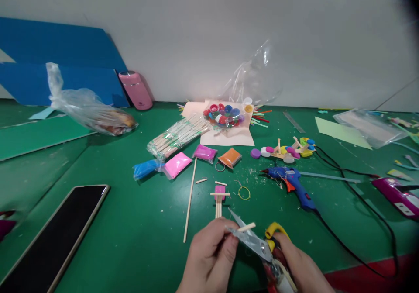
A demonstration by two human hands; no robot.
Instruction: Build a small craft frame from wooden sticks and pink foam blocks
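My left hand (211, 253) pinches a short wooden stick (248, 227) between thumb and forefinger. In my right hand (299, 260) are scissors (258, 246) with yellow handle parts; their blades are spread, with the stick lying between or across them. I cannot tell whether the blades touch it. Just beyond my left hand lies a small assembly of parallel sticks (218, 208) with a crosspiece and a pink piece (220, 190) at its far end. To the left is a long loose stick (190, 201), near a short cut piece (201, 180).
A blue glue gun (291, 181) with a trailing black cord lies right. Clay packets (176, 165), bundled sticks (180, 133), bagged bottle caps (224, 116) and a decorated piece (288, 151) sit farther back. A phone (59, 236) lies left; a pink tumbler (136, 90) leans on the wall.
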